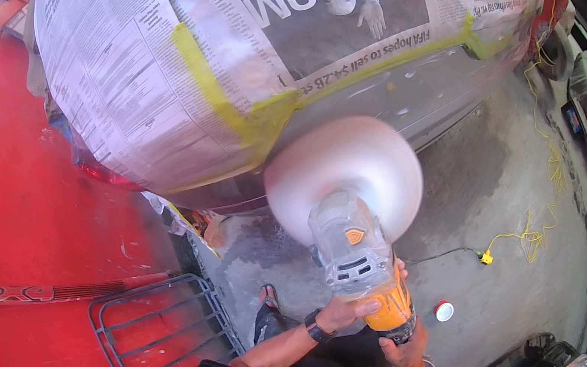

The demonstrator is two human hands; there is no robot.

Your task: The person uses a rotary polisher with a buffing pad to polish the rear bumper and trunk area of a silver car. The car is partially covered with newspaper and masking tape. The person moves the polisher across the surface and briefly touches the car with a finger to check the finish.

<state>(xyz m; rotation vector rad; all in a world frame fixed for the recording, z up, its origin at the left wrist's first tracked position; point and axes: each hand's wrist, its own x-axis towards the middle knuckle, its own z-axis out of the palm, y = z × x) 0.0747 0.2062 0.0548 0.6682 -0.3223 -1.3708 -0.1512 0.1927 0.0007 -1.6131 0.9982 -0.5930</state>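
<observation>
Both my hands hold a power polisher [389,310] with an orange body and a dusty grey head. My left hand [343,313], with a dark watch at the wrist, grips the body's left side. Farther back, my right hand [405,354] is wrapped round the dark rear end. The round white pad [388,159] is smeared by motion. It overlaps the lower edge of a grey car panel [365,102] in this view; whether it touches the panel I cannot tell. Newspaper [131,94] covers the car above, fixed with yellow-green masking tape [208,83].
A red surface [29,168] rises at the left, with a dark metal rack [162,341] by it. On the concrete floor [525,173] lie a yellow extension cord [541,235], its yellow connector [486,257] and a small red-and-white round container [443,310]. Dark parts lie at the lower right.
</observation>
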